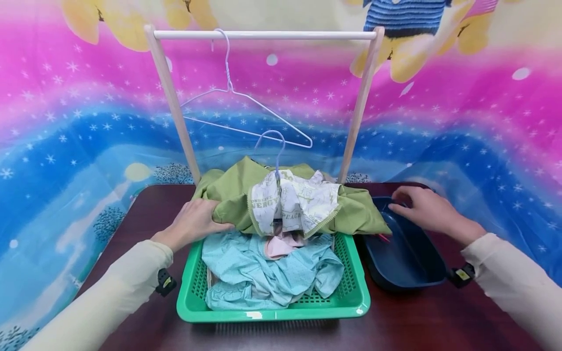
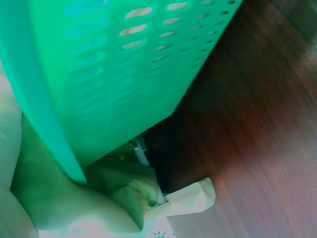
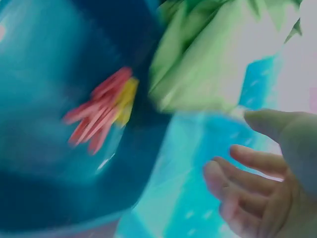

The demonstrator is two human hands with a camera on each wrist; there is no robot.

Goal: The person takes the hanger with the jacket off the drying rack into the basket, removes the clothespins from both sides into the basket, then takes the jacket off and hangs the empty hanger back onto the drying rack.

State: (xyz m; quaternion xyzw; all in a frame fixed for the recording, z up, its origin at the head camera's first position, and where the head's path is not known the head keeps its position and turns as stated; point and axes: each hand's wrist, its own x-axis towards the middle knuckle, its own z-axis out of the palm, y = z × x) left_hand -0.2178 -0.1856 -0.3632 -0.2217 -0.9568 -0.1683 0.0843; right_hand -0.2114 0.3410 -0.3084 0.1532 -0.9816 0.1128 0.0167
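Basket: a green slotted laundry basket (image 1: 355,292) sits nearest, at the near middle of the table, holding a crumpled light-blue garment (image 1: 272,273) and a pink one (image 1: 281,245).
Table: dark reddish-brown wood (image 1: 439,321), glossy, bare along the near edge.
Green garment: a green garment (image 1: 228,197) with a printed white lining is on a pale hanger (image 1: 274,146) and lies draped over the basket's far rim.
Left hand: left hand (image 1: 193,224) rests on the green garment's left edge, fingers curled round the cloth.
Right hand: right hand (image 1: 423,207) rests on the far rim of the dark blue tray (image 1: 412,273), fingers loosely spread and holding nothing.
Tray: right of the basket, red and yellow clothes pegs (image 3: 101,111) lie inside.
Rack: a wooden-legged rack with a white rail (image 1: 263,35) stands at the table's far side; an empty wire hanger (image 1: 246,105) hangs on it.
Room: a bright backdrop (image 1: 66,122) of pink and blue bands with snowflakes hangs behind.
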